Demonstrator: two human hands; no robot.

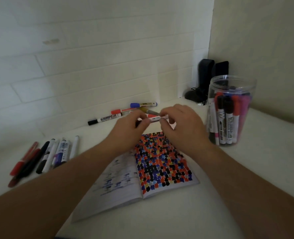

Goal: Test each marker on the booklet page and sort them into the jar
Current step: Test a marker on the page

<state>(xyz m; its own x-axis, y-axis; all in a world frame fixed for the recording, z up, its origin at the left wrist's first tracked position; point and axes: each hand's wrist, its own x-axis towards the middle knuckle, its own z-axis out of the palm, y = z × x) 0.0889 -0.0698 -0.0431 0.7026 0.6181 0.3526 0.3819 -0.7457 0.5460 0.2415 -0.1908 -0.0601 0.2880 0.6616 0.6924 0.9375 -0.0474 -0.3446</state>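
An open booklet [122, 183] lies on the white table, its right page covered with red, blue, black and yellow marks. Just above the far edge of that page I hold a white marker with a red cap [154, 118] level between both hands. My left hand [129, 131] grips its left end and my right hand [182, 126] pinches its right end. A clear plastic jar [229, 111] stands upright to the right, holding several markers with black, red and pink caps.
Three loose markers, black [104, 119], red [123, 110] and blue [142, 104], lie beyond my hands near the tiled wall. A row of several markers [44, 156] lies at the left. Dark objects [206, 80] stand in the far corner behind the jar.
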